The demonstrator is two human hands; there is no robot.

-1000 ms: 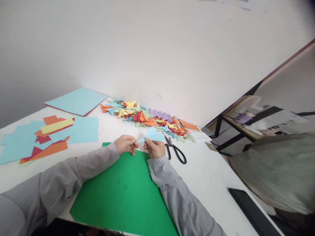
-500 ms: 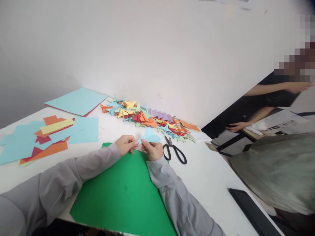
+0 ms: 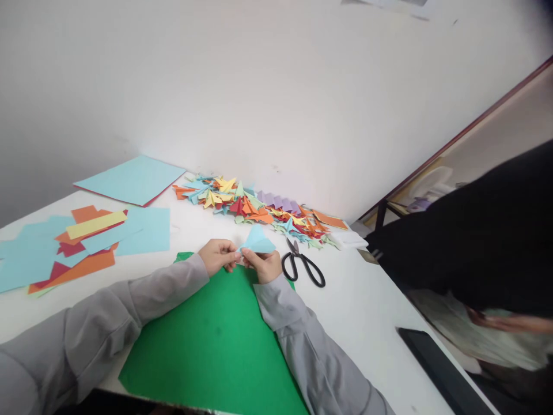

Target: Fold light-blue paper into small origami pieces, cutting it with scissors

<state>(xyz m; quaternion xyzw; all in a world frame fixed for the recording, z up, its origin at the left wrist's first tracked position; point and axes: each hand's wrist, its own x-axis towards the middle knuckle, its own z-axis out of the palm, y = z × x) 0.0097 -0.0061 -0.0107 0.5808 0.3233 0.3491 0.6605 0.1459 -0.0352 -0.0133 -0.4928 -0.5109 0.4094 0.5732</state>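
Observation:
A small folded light-blue paper piece (image 3: 257, 239) is held just above the far edge of a green sheet (image 3: 216, 340). My left hand (image 3: 219, 256) pinches its left tip with closed fingers. My right hand (image 3: 264, 265) grips its lower edge, fingers curled closed. Both arms wear grey sleeves and rest over the green sheet on the white table (image 3: 363, 300).
Black scissors (image 3: 302, 267) lie just right of my right hand. A heap of folded coloured paper shapes (image 3: 254, 208) runs along the wall. Blue, orange and yellow sheets (image 3: 82, 239) lie at left. A dark flat object (image 3: 440, 369) sits near the right edge. A person in black (image 3: 475, 242) stands at right.
My hands have drawn closer together on the blue paper, which looks more folded up. At right, a person in black has moved in close and now fills that side.

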